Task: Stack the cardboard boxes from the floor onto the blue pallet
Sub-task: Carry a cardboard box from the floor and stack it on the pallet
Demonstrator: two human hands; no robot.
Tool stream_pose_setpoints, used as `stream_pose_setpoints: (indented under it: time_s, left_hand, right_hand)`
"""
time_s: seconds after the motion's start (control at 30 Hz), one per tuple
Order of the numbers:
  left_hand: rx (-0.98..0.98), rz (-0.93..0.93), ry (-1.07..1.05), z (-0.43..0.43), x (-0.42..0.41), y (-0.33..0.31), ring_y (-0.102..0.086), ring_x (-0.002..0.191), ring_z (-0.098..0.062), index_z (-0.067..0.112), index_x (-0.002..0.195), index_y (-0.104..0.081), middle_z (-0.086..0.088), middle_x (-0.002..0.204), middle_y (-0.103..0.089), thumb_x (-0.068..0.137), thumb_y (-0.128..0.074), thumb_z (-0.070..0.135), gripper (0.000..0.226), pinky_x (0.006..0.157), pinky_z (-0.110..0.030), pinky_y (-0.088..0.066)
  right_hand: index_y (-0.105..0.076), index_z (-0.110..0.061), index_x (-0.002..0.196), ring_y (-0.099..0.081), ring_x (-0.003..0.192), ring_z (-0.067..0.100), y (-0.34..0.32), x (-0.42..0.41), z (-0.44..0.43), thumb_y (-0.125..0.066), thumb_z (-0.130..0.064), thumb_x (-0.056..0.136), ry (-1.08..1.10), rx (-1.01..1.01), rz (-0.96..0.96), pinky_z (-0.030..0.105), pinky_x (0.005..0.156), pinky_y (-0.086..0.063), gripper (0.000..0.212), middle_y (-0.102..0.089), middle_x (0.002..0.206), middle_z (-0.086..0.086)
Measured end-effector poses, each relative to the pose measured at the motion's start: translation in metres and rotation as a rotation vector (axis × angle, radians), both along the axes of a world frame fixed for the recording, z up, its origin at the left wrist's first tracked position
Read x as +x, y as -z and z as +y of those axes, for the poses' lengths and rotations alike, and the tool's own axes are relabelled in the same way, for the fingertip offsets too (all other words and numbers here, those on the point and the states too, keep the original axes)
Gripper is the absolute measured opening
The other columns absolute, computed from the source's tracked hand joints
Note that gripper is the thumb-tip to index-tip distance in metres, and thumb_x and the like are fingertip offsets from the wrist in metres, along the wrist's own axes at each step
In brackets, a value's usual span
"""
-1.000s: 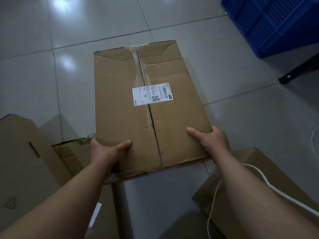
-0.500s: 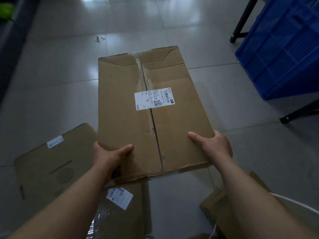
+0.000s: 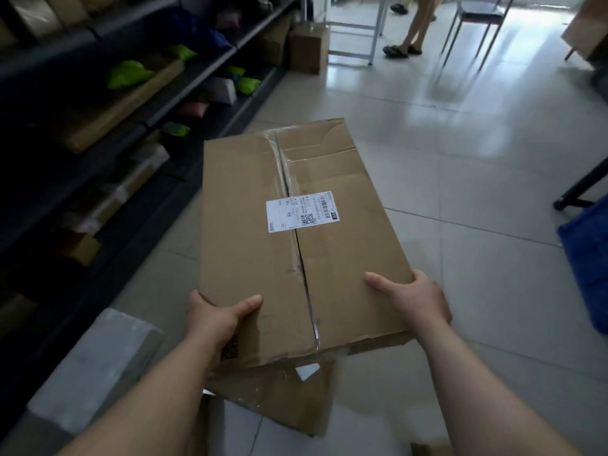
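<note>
I hold a long brown cardboard box flat in front of me, above the floor, with a white shipping label across its taped seam. My left hand grips its near left corner, thumb on top. My right hand grips the near right corner the same way. A second cardboard box lies on the tiles beneath the held one. A bit of the blue pallet shows at the right edge.
Dark shelving with green bags and packages runs along the left. A grey block sits at lower left. Far ahead stand a small box, a white table frame, a person's legs and a chair. A black stand leg is at right.
The box has risen higher off the floor with both hands still on it. My view has swung up and left, bringing the shelves and far room in; the blue pallet slid to the right edge.
</note>
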State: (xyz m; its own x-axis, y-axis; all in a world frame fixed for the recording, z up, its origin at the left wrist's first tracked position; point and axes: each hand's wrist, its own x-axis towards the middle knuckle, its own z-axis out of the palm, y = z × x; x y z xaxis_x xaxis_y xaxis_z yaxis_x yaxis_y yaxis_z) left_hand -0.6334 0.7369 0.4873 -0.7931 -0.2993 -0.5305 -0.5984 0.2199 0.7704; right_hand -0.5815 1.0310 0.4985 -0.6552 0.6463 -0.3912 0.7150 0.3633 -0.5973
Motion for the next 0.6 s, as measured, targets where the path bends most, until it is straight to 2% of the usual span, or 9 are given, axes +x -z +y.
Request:
stream_pose_setpoints:
  time_s: [0.1, 0.13, 0.27, 0.4, 0.5, 0.6]
  left_hand:
    - [-0.024, 0.005, -0.090, -0.064, 0.030, -0.031, -0.051, 0.116, -0.034, 0.018, 0.133, -0.034, -0.008, 0.129, -0.051, 0.048, -0.092, 0.038, 0.105, 0.098, -0.048, -0.044]
    - [-0.029, 0.005, -0.116, -0.087, 0.041, -0.039, -0.050, 0.117, -0.034, 0.018, 0.135, -0.032, -0.009, 0.131, -0.050, 0.050, -0.092, 0.038, 0.105, 0.098, -0.048, -0.043]
    - [-0.043, 0.030, -0.233, -0.178, 0.094, -0.071, -0.052, 0.114, -0.030, 0.020, 0.133, -0.035, -0.004, 0.128, -0.053, 0.045, -0.093, 0.044, 0.108, 0.095, -0.044, -0.045]
    - [-0.071, 0.052, -0.389, -0.256, 0.155, -0.100, -0.056, 0.108, -0.028, 0.021, 0.122, -0.041, -0.003, 0.120, -0.058, 0.039, -0.094, 0.044, 0.101, 0.095, -0.043, -0.047]
    - [-0.036, 0.047, -0.497, -0.301, 0.204, -0.115, -0.057, 0.101, -0.024, 0.022, 0.111, -0.042, 0.000, 0.111, -0.058, 0.043, -0.094, 0.036, 0.087, 0.086, -0.036, -0.047]
    - [-0.038, 0.069, -0.608, -0.336, 0.255, -0.124, -0.061, 0.100, -0.022, 0.016, 0.115, -0.050, 0.000, 0.112, -0.065, 0.033, -0.095, 0.039, 0.096, 0.090, -0.037, -0.049]
  right_hand:
    - [-0.057, -0.029, 0.097, -0.065, 0.093, 0.026, -0.030, 0.001, -0.063, -0.067, -0.081, 0.050, -0.093, -0.009, 0.004, 0.042, 0.083, -0.054, 0.071, -0.069, 0.104, -0.001]
    - [-0.055, -0.030, 0.097, -0.064, 0.093, 0.026, -0.040, 0.004, -0.086, -0.066, -0.083, 0.048, -0.125, -0.008, 0.001, 0.044, 0.083, -0.054, 0.073, -0.068, 0.104, -0.001]
    - [-0.058, -0.026, 0.110, -0.063, 0.099, 0.028, -0.075, 0.019, -0.176, -0.065, -0.084, 0.048, -0.255, -0.004, -0.021, 0.047, 0.087, -0.053, 0.085, -0.067, 0.109, 0.001]
    - [-0.058, -0.024, 0.114, -0.061, 0.104, 0.031, -0.105, 0.045, -0.260, -0.064, -0.084, 0.050, -0.394, -0.007, -0.029, 0.044, 0.088, -0.051, 0.088, -0.066, 0.112, 0.004]
    - [-0.060, -0.020, 0.114, -0.061, 0.105, 0.031, -0.121, 0.062, -0.312, -0.067, -0.079, 0.055, -0.501, -0.018, -0.018, 0.040, 0.086, -0.050, 0.084, -0.066, 0.114, 0.005]
    - [-0.060, -0.021, 0.112, -0.063, 0.100, 0.031, -0.135, 0.082, -0.359, -0.062, -0.085, 0.045, -0.624, -0.039, -0.035, 0.046, 0.088, -0.052, 0.093, -0.066, 0.111, 0.004]
